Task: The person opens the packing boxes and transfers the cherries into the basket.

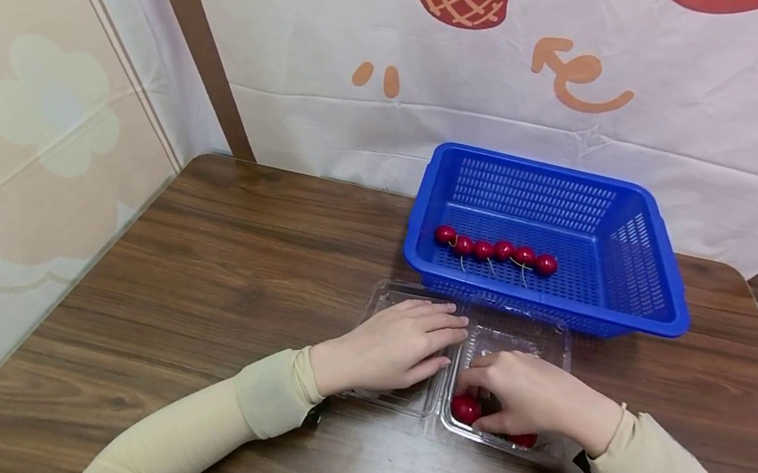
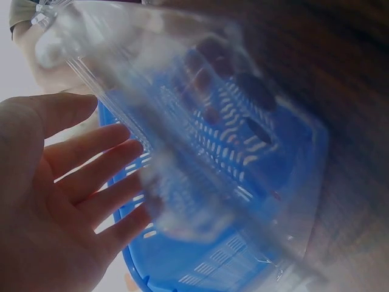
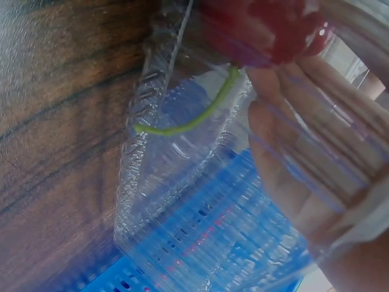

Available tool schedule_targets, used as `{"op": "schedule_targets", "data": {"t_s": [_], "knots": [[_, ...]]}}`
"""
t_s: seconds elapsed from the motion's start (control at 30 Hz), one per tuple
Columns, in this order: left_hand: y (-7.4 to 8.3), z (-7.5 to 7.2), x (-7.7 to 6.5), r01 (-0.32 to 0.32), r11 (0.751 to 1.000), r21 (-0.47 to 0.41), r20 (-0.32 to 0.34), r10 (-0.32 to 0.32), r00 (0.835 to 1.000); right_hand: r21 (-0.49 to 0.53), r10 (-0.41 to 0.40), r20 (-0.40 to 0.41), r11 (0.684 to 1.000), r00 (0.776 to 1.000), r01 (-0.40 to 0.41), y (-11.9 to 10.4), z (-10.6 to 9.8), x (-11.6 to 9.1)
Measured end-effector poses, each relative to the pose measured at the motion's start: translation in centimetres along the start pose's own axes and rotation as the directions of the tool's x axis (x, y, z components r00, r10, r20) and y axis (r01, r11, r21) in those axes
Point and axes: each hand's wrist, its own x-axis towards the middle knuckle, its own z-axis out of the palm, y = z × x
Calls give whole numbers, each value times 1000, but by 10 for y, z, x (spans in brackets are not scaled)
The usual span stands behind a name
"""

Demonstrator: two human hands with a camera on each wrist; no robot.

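A clear plastic clamshell box [image 1: 560,333] lies unfolded, its lid half to the left and its other half to the right. My left hand [image 1: 398,343] lies palm down over the left half, fingers stretched toward the middle hinge; the left wrist view shows them spread against the clear plastic. Inside the right half, my right hand [image 1: 522,393] has thumb and fingers bent about a red cherry [image 1: 466,410] near the front corner. Another cherry [image 1: 522,439] shows partly from under this hand. A cherry with a green stem [image 3: 213,106] appears close up in the right wrist view.
Directly behind the box stands a blue plastic basket [image 1: 647,271] with slotted walls. A row of several cherries [image 1: 502,251] with stems lies in it along the near side. The wooden table [image 1: 230,261] meets a printed cloth [image 1: 308,122] at the back.
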Motion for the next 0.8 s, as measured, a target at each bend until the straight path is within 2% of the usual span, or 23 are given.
{"op": "schedule_targets", "data": {"t_s": [0.5, 0.8], "knots": [[0, -2, 2, -1, 1000, 16, 3, 1, 1000, 85, -18, -12, 996, 1000, 19, 1, -3, 1], [0, 0, 1, -4, 1000, -2, -10, 4, 1000, 44, -27, -32, 999, 999, 28, 1, -5, -2]]}}
